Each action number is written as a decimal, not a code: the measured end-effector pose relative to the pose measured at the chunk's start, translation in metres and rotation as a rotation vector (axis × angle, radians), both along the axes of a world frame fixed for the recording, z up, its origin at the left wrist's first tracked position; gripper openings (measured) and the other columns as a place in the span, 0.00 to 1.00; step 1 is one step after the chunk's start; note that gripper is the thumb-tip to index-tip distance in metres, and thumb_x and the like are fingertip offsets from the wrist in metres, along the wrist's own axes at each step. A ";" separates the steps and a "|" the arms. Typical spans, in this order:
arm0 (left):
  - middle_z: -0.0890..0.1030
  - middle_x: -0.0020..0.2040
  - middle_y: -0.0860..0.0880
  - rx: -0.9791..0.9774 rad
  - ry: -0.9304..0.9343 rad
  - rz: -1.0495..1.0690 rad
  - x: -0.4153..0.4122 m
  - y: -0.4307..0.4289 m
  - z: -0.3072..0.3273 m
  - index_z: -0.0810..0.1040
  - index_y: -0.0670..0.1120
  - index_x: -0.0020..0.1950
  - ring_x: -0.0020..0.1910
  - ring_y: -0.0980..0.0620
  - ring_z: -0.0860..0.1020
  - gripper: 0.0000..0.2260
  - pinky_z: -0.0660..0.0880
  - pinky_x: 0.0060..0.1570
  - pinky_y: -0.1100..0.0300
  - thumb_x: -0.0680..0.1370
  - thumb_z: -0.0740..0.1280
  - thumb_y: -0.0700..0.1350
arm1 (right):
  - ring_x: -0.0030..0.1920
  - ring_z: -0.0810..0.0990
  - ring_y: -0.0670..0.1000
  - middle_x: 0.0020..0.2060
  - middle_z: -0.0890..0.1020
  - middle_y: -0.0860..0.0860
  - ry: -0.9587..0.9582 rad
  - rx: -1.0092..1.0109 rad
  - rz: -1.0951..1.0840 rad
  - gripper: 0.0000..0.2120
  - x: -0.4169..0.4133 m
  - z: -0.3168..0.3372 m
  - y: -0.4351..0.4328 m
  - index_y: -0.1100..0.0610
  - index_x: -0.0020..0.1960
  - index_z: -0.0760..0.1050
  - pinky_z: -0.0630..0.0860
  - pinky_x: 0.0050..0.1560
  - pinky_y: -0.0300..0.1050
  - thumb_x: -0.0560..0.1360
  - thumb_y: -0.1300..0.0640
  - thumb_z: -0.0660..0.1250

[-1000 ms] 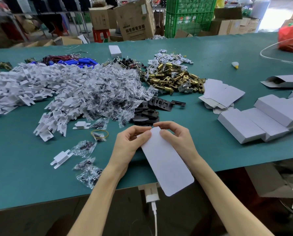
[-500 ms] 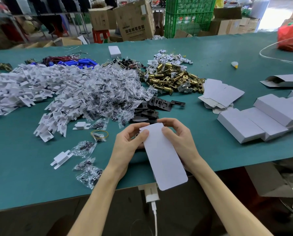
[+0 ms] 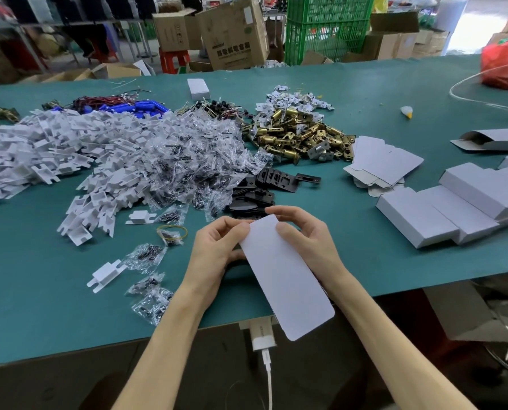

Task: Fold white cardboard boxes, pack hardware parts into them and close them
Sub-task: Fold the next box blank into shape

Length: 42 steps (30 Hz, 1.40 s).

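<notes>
Nothing here can be read with certainty. The big brown carton at the upper centre of the frame carries a row of dark printed Chinese characters with a smaller line above it, both too blurred to make out. Its white label is illegible. The smaller carton to its left shows small dark marks, and the white charger at the lower centre shows faint grey print. Both are unreadable.

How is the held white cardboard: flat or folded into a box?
Flat: the white cardboard shows one smooth face, no raised sides, pinched by left hand and right hand.
</notes>
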State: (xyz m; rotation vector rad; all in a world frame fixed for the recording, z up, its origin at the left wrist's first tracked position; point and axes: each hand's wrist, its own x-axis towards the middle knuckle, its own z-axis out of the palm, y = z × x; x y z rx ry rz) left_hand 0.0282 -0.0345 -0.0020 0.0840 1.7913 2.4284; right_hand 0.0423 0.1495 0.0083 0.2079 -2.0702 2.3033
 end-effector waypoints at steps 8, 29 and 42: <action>0.86 0.56 0.39 0.033 -0.026 -0.055 -0.003 -0.005 -0.002 0.82 0.38 0.51 0.45 0.49 0.85 0.05 0.83 0.42 0.55 0.78 0.71 0.40 | 0.43 0.79 0.50 0.54 0.83 0.53 -0.023 0.033 0.008 0.15 -0.003 -0.002 0.000 0.49 0.56 0.84 0.77 0.41 0.44 0.74 0.58 0.64; 0.87 0.49 0.39 -0.022 -0.027 0.001 0.000 -0.001 -0.001 0.86 0.40 0.50 0.45 0.45 0.83 0.09 0.83 0.43 0.55 0.83 0.66 0.39 | 0.44 0.79 0.45 0.50 0.85 0.48 0.033 0.047 0.019 0.17 -0.003 -0.002 -0.001 0.51 0.55 0.84 0.75 0.42 0.36 0.75 0.62 0.60; 0.86 0.54 0.38 -0.058 0.040 -0.049 -0.001 -0.004 -0.006 0.83 0.34 0.56 0.48 0.45 0.83 0.11 0.84 0.46 0.54 0.78 0.73 0.40 | 0.47 0.78 0.44 0.51 0.84 0.48 0.065 0.208 -0.011 0.15 -0.002 -0.001 -0.002 0.51 0.45 0.83 0.72 0.46 0.41 0.72 0.60 0.57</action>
